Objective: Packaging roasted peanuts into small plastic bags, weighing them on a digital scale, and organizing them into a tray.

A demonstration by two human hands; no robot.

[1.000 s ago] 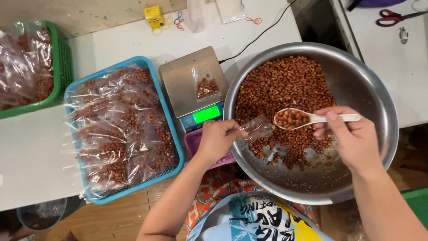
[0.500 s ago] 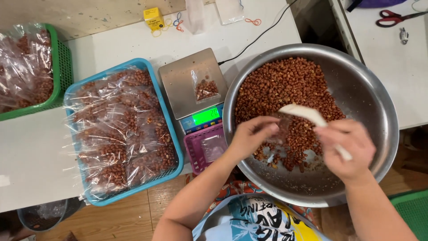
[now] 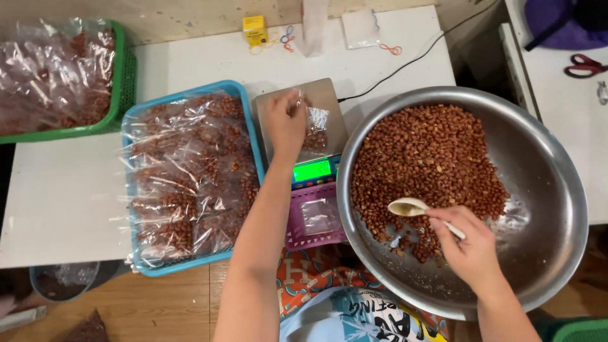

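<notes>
While on scale (image 3: 278,101), clear bag (image 3: 315,130) holds few peanuts.

Metal, clear film and plastic over a matt white table

The bowl (image 3: 544,190) is smooth, shiny metal; the scale (image 3: 310,126) has a brushed metal plate. The small bag (image 3: 315,130) and the packed bags (image 3: 190,177) are glossy clear plastic film. The spoon (image 3: 411,208) looks like pale smooth plastic. Blue tray (image 3: 253,136) and green basket (image 3: 120,76) are plastic. The table (image 3: 63,196) is matt white; the floor (image 3: 171,307) is wood.

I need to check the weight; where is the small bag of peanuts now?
In the head view, the small bag of peanuts sits on the scale left of the metal bowl, held by the left hand.
</notes>
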